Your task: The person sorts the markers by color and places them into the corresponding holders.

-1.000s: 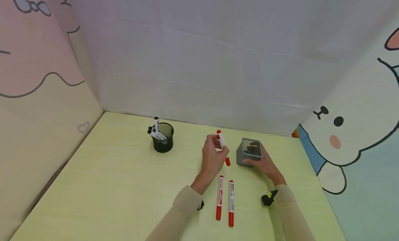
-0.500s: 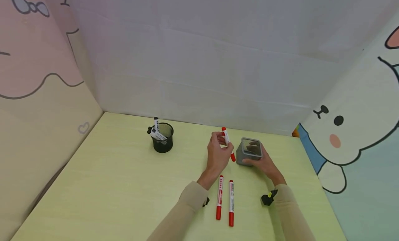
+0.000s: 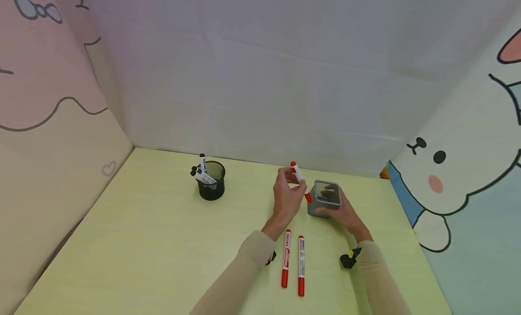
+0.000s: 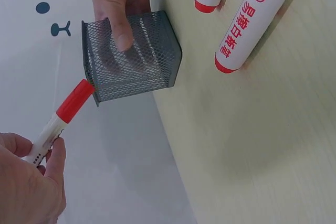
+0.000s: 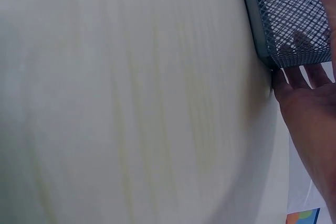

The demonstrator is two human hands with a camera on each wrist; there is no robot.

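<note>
My left hand [image 3: 288, 195] pinches a white marker with red ends [image 3: 298, 174], tilted, its red cap [image 4: 75, 101] close to the rim of a grey square mesh pen holder [image 3: 317, 207]. Whether cap and rim touch I cannot tell. My right hand [image 3: 346, 213] grips that holder from its right side, thumb across the near face and fingers behind, seen through the mesh in the left wrist view. The holder stands upright on the table. In front of it two more red-and-white markers, one on the left [image 3: 286, 258] and one on the right [image 3: 301, 265], lie side by side.
A round black mesh pen holder [image 3: 211, 192] with several black-capped white markers [image 3: 205, 177] stands at the back left of the pale yellow table [image 3: 163, 247]. A grey-white back wall [image 3: 260, 79] and printed side walls enclose the table.
My left hand has moved right and slightly away with the marker, bringing its lower red end up to the square holder's rim. The right hand keeps its grip on the holder.
</note>
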